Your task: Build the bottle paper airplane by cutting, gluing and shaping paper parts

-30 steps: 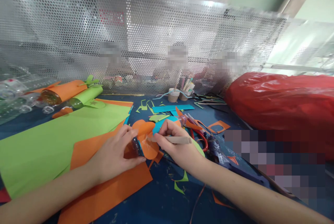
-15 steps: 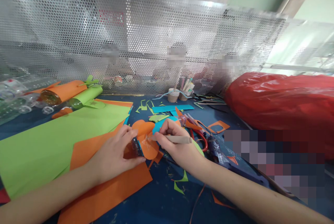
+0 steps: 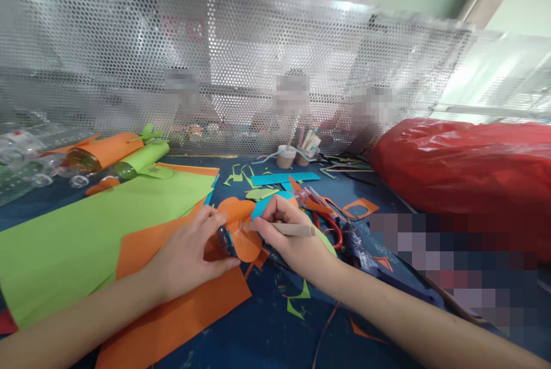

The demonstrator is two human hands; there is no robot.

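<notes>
My left hand (image 3: 189, 251) grips the dark base of a plastic bottle (image 3: 224, 241), thumb below and fingers above. Blue paper (image 3: 262, 207) wraps the bottle's body, which lies on its side. A rounded orange paper piece (image 3: 248, 245) sits on it, bearing faint pale lines like a star or triangle. In my right hand (image 3: 293, 243) is a pale grey marker (image 3: 299, 230), pinched between thumb and fingers. Its tip meets the orange paper, or nearly so; I cannot tell which.
Green sheets (image 3: 86, 231) and an orange sheet (image 3: 185, 317) lie at left, with paper-wrapped bottles (image 3: 114, 151) behind. Red-handled scissors (image 3: 338, 237) and a dark blue glue gun (image 3: 365, 254) lie right. A red plastic bag (image 3: 465, 168) stands beyond. Perforated metal (image 3: 249, 42) rises behind.
The marker tip has shifted very slightly left over the orange paper. My left hand and the bottle stay where they were.
</notes>
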